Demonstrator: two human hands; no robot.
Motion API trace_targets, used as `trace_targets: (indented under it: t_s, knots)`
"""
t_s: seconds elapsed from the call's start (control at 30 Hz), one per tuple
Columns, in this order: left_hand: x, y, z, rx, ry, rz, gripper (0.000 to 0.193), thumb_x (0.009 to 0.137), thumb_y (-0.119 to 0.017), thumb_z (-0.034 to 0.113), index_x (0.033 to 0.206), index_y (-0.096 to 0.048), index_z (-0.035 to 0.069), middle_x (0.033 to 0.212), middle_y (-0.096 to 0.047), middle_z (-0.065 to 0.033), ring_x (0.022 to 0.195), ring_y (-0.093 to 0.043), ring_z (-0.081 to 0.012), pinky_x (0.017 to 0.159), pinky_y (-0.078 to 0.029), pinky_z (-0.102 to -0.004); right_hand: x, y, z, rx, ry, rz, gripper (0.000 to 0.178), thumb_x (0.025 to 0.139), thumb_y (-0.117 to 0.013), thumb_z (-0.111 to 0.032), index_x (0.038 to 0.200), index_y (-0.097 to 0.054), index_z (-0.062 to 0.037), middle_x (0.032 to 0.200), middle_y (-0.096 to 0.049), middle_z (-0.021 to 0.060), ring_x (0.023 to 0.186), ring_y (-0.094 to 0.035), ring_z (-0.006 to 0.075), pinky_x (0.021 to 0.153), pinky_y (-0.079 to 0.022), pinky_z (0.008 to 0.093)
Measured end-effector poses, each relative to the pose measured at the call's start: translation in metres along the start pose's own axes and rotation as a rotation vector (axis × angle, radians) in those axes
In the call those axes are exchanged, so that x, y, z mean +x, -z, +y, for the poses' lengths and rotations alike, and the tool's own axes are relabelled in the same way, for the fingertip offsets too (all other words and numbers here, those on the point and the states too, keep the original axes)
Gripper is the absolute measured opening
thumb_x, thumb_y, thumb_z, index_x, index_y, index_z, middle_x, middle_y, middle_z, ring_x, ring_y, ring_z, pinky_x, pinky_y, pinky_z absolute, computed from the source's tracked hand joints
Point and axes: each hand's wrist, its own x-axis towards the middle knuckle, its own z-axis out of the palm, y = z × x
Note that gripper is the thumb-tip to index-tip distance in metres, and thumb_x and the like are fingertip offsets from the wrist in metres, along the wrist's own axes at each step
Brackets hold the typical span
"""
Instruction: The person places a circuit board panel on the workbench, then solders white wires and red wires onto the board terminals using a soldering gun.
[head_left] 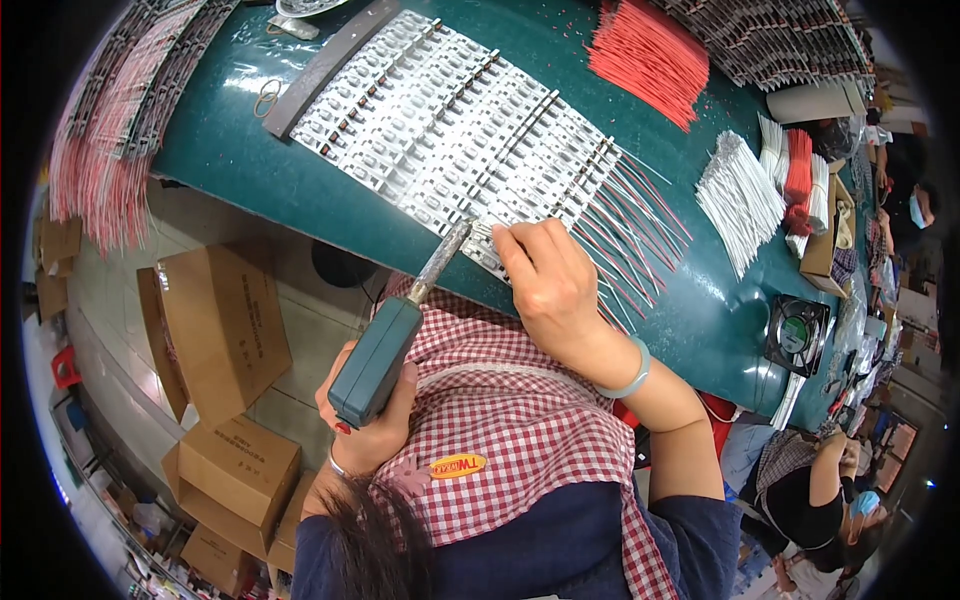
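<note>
My left hand is wrapped round the handle of a dark green soldering gun. Its metal barrel slants up to the near edge of a large panel of white circuit boards, the tip touching or just over it. Beside the tip, my right hand has thumb and forefinger brought together at the panel; what they pinch, if anything, is hidden. Thin red and white wires fan out from the panel's right side, some passing behind this hand.
A grey bar lies along the panel's left end. On the green table are loose red wires, white wires and a small fan. Wired boards overhang at left. Cardboard boxes stand below; a co-worker sits at right.
</note>
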Motion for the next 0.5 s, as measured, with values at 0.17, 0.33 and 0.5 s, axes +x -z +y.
trace_targets:
  t_s: [0.17, 0.33, 0.5]
  knots:
    - [-0.0014, 0.0002, -0.0009, -0.016, -0.002, 0.001, 0.023, 0.078, -0.076, -0.003, 0.1, -0.069, -0.007, 0.089, -0.067, -0.0146, 0.073, -0.067, -0.0243, 0.066, -0.053, -0.0302, -0.0019, -0.0045, 0.0, 0.007, -0.024, 0.031, 0.034, 0.073, -0.065, -0.004, 0.106, -0.068, 0.006, 0.093, -0.06, 0.01, 0.081, -0.058, 0.0232, 0.063, -0.048, 0.0326]
    - [-0.0052, 0.0021, -0.0029, 0.015, -0.012, 0.008, 0.023, 0.078, -0.076, -0.004, 0.1, -0.069, -0.007, 0.091, -0.068, -0.0163, 0.078, -0.069, -0.027, 0.07, -0.055, -0.0316, -0.0054, -0.0018, -0.0073, 0.05, -0.015, 0.062, 0.033, 0.073, -0.067, -0.004, 0.105, -0.069, 0.0041, 0.091, -0.061, 0.0082, 0.078, -0.057, 0.0231, 0.063, -0.048, 0.0326]
    - [-0.0057, 0.0029, -0.0042, 0.01, -0.026, 0.014, 0.023, 0.077, -0.076, -0.004, 0.098, -0.069, -0.007, 0.092, -0.068, -0.0166, 0.079, -0.069, -0.0284, 0.07, -0.055, -0.0325, -0.0067, -0.005, -0.0092, 0.087, -0.034, 0.061, 0.033, 0.072, -0.067, -0.003, 0.104, -0.069, 0.0035, 0.09, -0.061, 0.0084, 0.077, -0.057, 0.0232, 0.063, -0.049, 0.0327]
